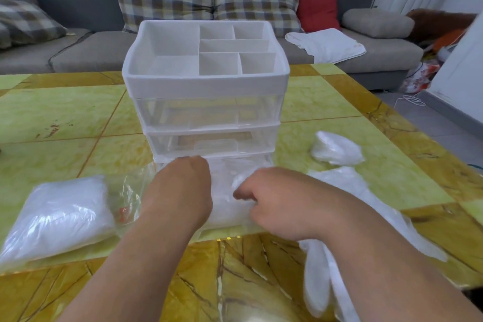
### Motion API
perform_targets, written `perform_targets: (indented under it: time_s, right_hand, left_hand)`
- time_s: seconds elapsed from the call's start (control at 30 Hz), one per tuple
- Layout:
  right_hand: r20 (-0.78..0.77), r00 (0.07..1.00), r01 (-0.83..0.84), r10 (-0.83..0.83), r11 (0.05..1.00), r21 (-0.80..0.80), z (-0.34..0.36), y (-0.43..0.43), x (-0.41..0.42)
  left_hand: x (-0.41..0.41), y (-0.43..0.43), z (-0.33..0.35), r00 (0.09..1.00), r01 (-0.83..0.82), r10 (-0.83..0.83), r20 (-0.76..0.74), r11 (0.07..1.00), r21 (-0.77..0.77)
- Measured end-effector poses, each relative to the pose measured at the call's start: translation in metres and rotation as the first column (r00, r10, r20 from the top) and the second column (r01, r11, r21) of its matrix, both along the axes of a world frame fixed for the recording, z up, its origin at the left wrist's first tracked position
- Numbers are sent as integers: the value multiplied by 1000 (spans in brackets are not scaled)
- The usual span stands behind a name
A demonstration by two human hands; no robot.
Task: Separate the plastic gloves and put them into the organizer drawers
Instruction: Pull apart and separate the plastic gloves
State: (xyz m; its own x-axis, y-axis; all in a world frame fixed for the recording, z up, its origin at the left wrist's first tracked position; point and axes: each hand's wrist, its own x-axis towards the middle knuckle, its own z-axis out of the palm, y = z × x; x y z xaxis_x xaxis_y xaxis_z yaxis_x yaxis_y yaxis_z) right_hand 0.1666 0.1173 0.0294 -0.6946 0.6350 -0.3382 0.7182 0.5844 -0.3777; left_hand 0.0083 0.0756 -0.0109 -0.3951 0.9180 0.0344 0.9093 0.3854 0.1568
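Two hands worked at bottom drawer [227, 227] of organizer [206, 81], drawn out toward 6 o'clock | left hand [183, 183] bent down into drawer, fingers hidden, grip could not be told | right hand [264, 198] curled, pinching gloves [224, 191] inside drawer | glove pack [57, 212] at 8 o'clock | loose gloves [321, 269] at 4 o'clock
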Motion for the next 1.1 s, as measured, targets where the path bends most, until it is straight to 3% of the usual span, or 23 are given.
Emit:
perform_targets:
  time_s: [0.07, 0.17, 0.23, 0.33, 0.47, 0.7, 0.97, 1.1]
  right_hand:
    - [-194, 973, 133, -125, 991, 30, 12, 6, 17]
    - [-416, 814, 441, -406, 897, -13, 11, 27, 55]
    - [-441, 701, 616, -561, 787, -21, -1, 42, 85]
    - [-376, 624, 746, -684, 665, 27, -23, 57, 122]
    - [-309, 659, 745, -686, 653, 137, -46, 67, 147]
    - [-229, 841, 529, -490, 833, 161, -55, 66, 150]
    - [-254, 754, 653, -606, 735, 184, -59, 67, 142]
    - [-341, 727, 667, -596, 730, 149, -52, 67, 140]
  left_hand:
    - [12, 1, 11, 1000, -3, 2, 8, 993, 122]
    - [38, 0, 21, 984, 51, -109, 141, 930, 364]
    - [61, 0, 19, 944, 169, -272, 187, 884, 436]
    - [95, 1, 0, 862, 407, -485, 148, 836, 369]
    - [130, 4, -25, 775, 618, -631, 47, 771, 157]
    - [145, 2, -43, 733, 675, -675, -82, 737, -29]
    - [147, 2, -44, 741, 661, -667, -79, 745, -94]
    - [146, 0, -40, 750, 658, -658, -66, 753, -30]
